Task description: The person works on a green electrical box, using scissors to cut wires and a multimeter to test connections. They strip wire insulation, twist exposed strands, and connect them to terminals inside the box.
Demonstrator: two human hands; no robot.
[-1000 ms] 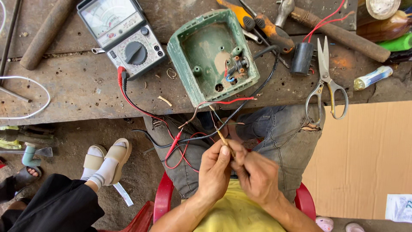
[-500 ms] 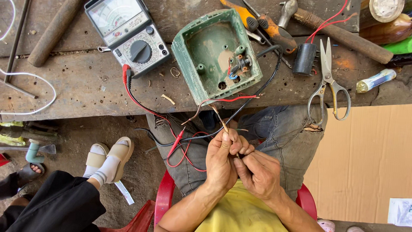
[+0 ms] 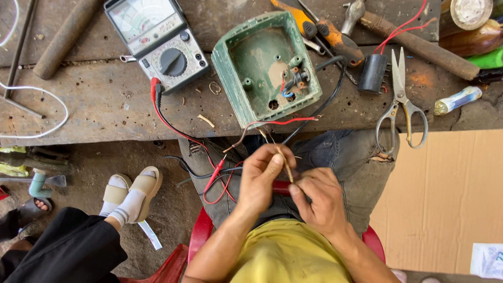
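On the far side, a worn wooden bench (image 3: 105,105) carried a green housing (image 3: 264,65) and an analogue multimeter (image 3: 157,42). Near the lap, the left hand (image 3: 262,178) and right hand (image 3: 319,202) both pinched a bare wire end (image 3: 284,163), seemingly twisting strands; steady, fine finger pressure seemed needed next.

The open housing (image 3: 262,68) on the bench is worn green with pale scuffed patches inside, and the meter (image 3: 157,39) beside it is grey with a black dial and red and black leads (image 3: 173,126). The scissors (image 3: 401,99) are plain steel, the screwdriver handles (image 3: 314,23) orange and black, and the chair (image 3: 201,233) red.
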